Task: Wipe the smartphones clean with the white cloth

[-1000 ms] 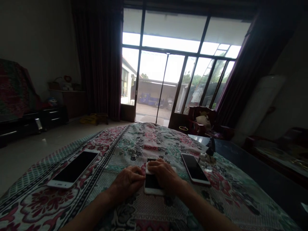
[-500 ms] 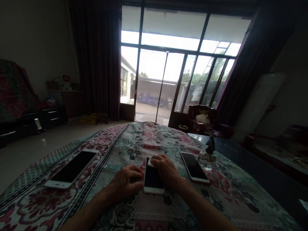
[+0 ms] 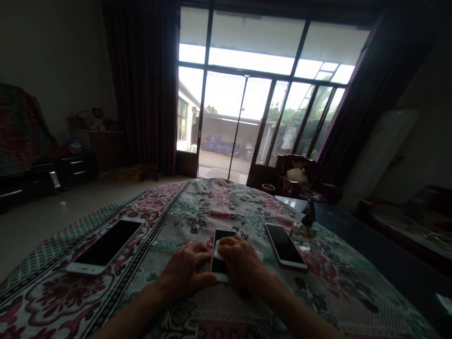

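Observation:
A white-framed phone (image 3: 222,238) lies face up in the middle of the flowered tablecloth (image 3: 197,212). My right hand (image 3: 240,261) rests on its screen, fingers curled and pressed on a small white cloth (image 3: 218,252). My left hand (image 3: 185,273) lies against the phone's left edge, fingers curled over its near corner, holding it in place. Only the far end of the phone's dark screen shows between and beyond my hands.
A second white phone (image 3: 104,246) lies at the left, a pink-rimmed phone (image 3: 285,246) at the right. Beside that stands a small glass bottle with a dark top (image 3: 302,227). A dark glossy table (image 3: 370,254) adjoins on the right. Glass doors (image 3: 247,122) stand ahead.
My right hand slid with the white cloth from the phone's far end back toward me along the screen. My left hand shifted slightly onto the phone's near left corner.

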A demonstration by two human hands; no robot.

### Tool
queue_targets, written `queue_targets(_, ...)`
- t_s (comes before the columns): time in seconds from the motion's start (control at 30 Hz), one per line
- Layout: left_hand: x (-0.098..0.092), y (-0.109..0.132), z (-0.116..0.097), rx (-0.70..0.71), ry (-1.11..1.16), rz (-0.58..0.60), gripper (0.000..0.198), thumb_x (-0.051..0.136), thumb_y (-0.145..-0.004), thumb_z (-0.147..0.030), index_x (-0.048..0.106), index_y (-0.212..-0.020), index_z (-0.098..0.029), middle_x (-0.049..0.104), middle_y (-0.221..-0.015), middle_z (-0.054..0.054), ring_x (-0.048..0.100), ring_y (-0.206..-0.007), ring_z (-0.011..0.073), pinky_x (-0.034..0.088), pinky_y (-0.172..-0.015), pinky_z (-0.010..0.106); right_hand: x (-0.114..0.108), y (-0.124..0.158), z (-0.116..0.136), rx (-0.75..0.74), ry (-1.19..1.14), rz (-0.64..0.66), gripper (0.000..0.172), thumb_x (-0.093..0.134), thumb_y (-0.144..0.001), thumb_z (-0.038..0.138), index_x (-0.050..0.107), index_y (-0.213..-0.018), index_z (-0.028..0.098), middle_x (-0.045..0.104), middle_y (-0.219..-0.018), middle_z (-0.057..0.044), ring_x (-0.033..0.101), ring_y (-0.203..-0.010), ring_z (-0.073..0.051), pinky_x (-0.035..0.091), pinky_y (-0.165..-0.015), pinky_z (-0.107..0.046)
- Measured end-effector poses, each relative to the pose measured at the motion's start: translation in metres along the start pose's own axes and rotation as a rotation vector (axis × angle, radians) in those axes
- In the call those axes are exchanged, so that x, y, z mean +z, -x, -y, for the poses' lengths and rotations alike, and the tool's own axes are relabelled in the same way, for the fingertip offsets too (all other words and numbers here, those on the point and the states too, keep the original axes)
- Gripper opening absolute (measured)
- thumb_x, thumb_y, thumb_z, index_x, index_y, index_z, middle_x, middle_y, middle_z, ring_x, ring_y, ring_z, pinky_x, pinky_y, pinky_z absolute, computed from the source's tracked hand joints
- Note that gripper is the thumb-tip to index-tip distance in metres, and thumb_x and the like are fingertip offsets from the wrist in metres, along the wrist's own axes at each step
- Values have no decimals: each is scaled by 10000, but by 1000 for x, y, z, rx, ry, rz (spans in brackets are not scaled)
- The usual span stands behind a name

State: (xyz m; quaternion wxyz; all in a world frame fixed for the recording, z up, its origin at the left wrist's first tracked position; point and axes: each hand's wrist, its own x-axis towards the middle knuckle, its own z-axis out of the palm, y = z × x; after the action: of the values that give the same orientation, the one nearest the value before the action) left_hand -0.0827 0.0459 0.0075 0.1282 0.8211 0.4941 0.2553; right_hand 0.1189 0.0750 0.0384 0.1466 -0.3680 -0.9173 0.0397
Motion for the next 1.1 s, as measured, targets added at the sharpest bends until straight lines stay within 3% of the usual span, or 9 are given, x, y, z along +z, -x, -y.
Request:
queue_targets(0.17,2,-1,2,8,61,-7,335,806,-696,-436,765,-988,-277,702,-1124,29,622,-1054,247,453,-971,369,8,0,4,-106,-102,-80,208,523,-835,105,706,-889,188,696,-1000,-43,577,-893,-165,417,-849,-281)
queue_targets(0.43,1,-1,0,-37,88,-47,292,827,-647,-398,776,-892,-247,720,-1100,31,641,-1029,243,475,-961,361,8,-24,-22,-16,31,-120,236,443,-939,143,673,-903,182,677,-1020,-63,566,-960,-185,399,-905,-301)
queue_targets(0.67,1,0,0,-25,40,-40,452,804,-678,-458,740,-1070,-243,693,-1175,64,623,-1075,270,475,-976,401,14,-46,-34,10,73,-114,239,455,-953,176,694,-937,179,686,-1064,-62,564,-1011,-189,376,-938,-289)
queue_targets(0.93,-1,0,0,-34,7,11,487,780,-714,-478,711,-1151,-275,670,-1210,60,606,-1105,271,467,-988,407,12,-32,-59,223,11,-161,229,488,-928,160,713,-893,184,693,-1003,-70,601,-966,-179,389,-900,-267)
queue_targets(1.1,2,0,2,-11,-27,14,492,744,-759,-494,687,-1190,-266,660,-1230,64,596,-1123,269,454,-1002,403,13,-27,-59,167,5,-211,252,473,-938,159,721,-929,199,665,-1081,-68,579,-1027,-181,398,-914,-258)
